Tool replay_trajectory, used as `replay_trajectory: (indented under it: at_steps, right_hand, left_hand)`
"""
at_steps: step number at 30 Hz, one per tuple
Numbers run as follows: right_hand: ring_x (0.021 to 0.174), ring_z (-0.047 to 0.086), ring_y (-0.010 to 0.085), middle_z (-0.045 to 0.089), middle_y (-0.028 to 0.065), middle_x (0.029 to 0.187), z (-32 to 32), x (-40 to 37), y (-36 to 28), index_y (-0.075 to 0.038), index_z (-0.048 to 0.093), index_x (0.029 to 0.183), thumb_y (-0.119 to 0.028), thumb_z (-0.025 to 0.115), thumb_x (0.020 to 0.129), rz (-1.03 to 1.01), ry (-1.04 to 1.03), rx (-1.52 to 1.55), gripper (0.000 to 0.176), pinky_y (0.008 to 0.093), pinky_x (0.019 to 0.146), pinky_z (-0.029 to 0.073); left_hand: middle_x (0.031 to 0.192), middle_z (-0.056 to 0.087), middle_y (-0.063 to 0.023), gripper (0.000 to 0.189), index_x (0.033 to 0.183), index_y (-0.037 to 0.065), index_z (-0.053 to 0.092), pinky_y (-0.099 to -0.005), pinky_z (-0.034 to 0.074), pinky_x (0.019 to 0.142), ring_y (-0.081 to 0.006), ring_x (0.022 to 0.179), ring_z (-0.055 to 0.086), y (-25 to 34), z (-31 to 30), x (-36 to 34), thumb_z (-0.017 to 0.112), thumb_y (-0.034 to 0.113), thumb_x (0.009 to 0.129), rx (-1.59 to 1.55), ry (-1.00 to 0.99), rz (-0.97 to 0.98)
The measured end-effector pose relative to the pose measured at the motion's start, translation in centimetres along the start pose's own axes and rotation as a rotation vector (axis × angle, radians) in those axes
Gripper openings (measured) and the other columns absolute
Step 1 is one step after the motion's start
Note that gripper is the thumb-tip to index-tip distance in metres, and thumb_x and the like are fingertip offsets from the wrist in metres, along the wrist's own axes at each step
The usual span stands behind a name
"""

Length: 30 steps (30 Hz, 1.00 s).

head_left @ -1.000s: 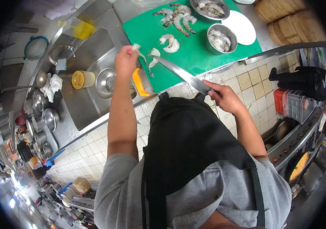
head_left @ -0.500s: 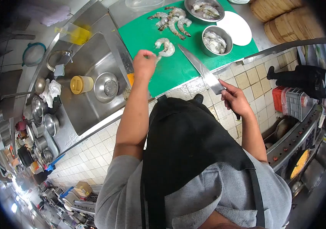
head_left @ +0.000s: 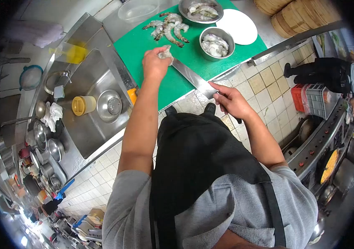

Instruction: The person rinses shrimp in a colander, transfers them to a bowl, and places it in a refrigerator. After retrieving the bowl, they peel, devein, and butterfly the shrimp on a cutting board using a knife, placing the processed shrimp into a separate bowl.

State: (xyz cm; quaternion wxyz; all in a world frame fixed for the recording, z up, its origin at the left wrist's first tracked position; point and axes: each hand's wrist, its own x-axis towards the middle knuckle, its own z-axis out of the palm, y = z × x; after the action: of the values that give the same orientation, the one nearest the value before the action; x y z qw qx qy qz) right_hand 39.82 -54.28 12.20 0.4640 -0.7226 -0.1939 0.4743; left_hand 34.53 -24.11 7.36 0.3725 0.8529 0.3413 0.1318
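A broad-bladed knife (head_left: 192,76) is in my right hand (head_left: 231,101), its blade reaching up and left over the green cutting board (head_left: 179,89). My left hand (head_left: 156,66) is closed on a peeled shrimp (head_left: 166,53), close to the blade's tip. Several shrimp with tails (head_left: 169,28) lie farther back on the board. To their right, one metal bowl (head_left: 217,44) holds peeled shrimp, and a second metal bowl (head_left: 201,10) behind it holds more shrimp. A white round plate (head_left: 238,26) sits beside both bowls.
On the left is a steel sink (head_left: 90,137) with a yellow-lidded container (head_left: 83,105) and a metal bowl (head_left: 109,106). Bamboo steamers (head_left: 305,18) stand at the back right. Another person (head_left: 330,74) stands at the far right, near crates (head_left: 316,101) and a stove.
My left hand has moved onto the peeled shrimp and gripped it. The knife has shifted left, its tip now beside that hand. The whole view has shifted slightly.
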Motion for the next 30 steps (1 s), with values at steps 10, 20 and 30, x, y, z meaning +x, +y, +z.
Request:
replay_trajectory:
  at_steps: [10,20,30]
  right_hand:
    - [0.06,0.048,0.0056,0.053,-0.0029,0.075,-7.1,-11.6,-4.3,-0.018,0.055,0.145,-0.007,0.058,0.099,-0.076,0.404,-0.197,0.047,0.0237,0.054,0.044]
    - [0.06,0.046,0.0051,0.053,-0.0036,0.075,-12.9,-15.8,-0.9,-0.014,0.057,0.143,-0.006,0.057,0.1,-0.01,0.537,-0.141,0.044,0.0232,0.054,0.043]
    - [0.086,0.06,0.0271,0.064,0.0151,0.097,-12.0,-6.7,-1.7,-0.014,0.059,0.138,0.0,0.063,0.092,-0.384,0.222,-0.429,0.048,0.0371,0.08,0.05]
  left_hand:
    - [0.116,0.064,-0.0135,0.043,0.113,0.01,0.073,-0.037,0.054,0.09,-0.0269,0.104,0.063,13.1,4.2,0.3,0.083,0.016,0.072,-0.24,0.024,0.41]
    - [0.141,0.051,-0.0234,0.043,0.108,0.009,0.068,-0.0446,0.043,0.107,-0.0395,0.133,0.048,7.5,8.8,-3.6,0.087,0.017,0.071,-0.121,0.036,0.389]
    - [0.116,0.061,-0.0136,0.024,0.09,-0.002,0.06,-0.0307,0.058,0.084,-0.0176,0.099,0.065,1.2,2.2,-11.3,0.078,-0.01,0.077,-0.461,0.187,0.141]
